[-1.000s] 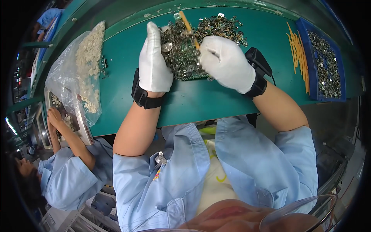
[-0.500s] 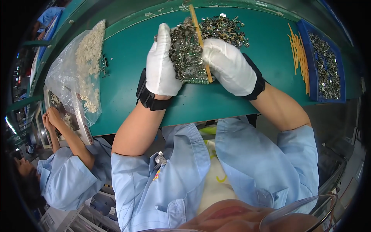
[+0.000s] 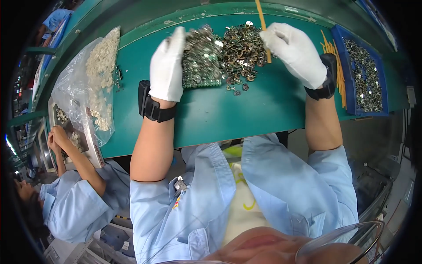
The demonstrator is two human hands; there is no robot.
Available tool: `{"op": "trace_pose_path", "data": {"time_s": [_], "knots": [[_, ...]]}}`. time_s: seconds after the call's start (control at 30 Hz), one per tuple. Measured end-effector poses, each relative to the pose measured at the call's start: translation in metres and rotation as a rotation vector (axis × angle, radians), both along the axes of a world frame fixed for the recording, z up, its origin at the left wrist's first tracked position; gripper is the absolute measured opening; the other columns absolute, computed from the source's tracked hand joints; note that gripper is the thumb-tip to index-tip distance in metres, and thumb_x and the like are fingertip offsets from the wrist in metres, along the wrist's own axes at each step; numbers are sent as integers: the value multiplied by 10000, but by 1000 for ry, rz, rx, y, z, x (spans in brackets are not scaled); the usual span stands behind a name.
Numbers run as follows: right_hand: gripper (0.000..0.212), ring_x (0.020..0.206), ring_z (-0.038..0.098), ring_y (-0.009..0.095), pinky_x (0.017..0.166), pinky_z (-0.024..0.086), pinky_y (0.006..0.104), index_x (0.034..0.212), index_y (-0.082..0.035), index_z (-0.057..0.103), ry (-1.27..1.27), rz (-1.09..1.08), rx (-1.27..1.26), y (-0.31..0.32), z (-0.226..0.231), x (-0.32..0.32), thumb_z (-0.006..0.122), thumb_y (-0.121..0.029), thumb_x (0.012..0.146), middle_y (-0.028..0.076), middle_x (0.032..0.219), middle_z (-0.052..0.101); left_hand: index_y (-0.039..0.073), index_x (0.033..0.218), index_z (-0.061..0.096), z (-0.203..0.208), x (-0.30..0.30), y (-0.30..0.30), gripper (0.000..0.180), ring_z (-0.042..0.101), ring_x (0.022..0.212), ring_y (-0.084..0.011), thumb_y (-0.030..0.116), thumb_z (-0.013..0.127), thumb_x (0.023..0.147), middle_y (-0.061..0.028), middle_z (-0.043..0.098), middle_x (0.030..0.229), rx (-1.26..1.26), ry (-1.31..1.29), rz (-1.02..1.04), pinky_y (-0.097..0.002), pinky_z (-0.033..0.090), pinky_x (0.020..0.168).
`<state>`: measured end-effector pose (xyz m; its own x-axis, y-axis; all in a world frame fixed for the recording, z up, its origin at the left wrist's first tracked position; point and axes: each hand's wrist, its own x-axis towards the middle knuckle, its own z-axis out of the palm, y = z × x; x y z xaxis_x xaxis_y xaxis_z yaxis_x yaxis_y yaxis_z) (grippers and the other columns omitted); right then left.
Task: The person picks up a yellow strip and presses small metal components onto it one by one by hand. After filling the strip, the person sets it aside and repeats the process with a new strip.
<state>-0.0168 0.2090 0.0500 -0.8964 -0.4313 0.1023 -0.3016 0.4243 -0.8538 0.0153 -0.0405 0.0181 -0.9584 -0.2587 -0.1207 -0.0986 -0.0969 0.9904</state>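
The person's left hand (image 3: pixel 167 68), in a white glove, grasps the left side of a board (image 3: pixel 201 83) covered in small metal parts, blurred along its upper half. The board is over the green table (image 3: pixel 220 116), just left of a loose heap of metal parts (image 3: pixel 241 50). The gloved right hand (image 3: pixel 295 53) grips a thin yellow stick (image 3: pixel 261 17) between its fingers, beside the heap. More sticks (image 3: pixel 339 79) lie against a blue bin (image 3: pixel 351 79) at the right. At the left lies a clear bag (image 3: pixel 72 81) of pale pieces.
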Motion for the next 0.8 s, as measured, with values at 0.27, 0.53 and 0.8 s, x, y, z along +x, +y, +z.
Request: {"op": "trace_pose_path", "data": {"time_s": [0.27,0.53,0.8], "knots": [[248,640,376,47,587,311,210,741,-65,537,-72,-82,-31,21,-7,15,562,-254,899,-51,681,457,-61,1098,583,-10,1,10,530,555,978,-156,423,591,882,-111,621,1071,-279,69,-382,-272,413,874],[249,634,374,42,574,306,205,731,-59,536,-83,-128,-18,27,-13,27,561,-245,895,-54,666,443,-28,1095,606,-11,-16,-40,464,594,969,-211,382,596,877,-136,648,1021,-518,86,-133,-290,439,857],[222,629,404,46,579,346,221,713,-50,527,-110,6,-55,13,-9,39,563,-183,887,-33,657,459,-3,1088,625,-17,-8,-20,422,589,1009,-309,343,625,847,-181,628,1083,-1447,236,224,-374,457,886]]}}
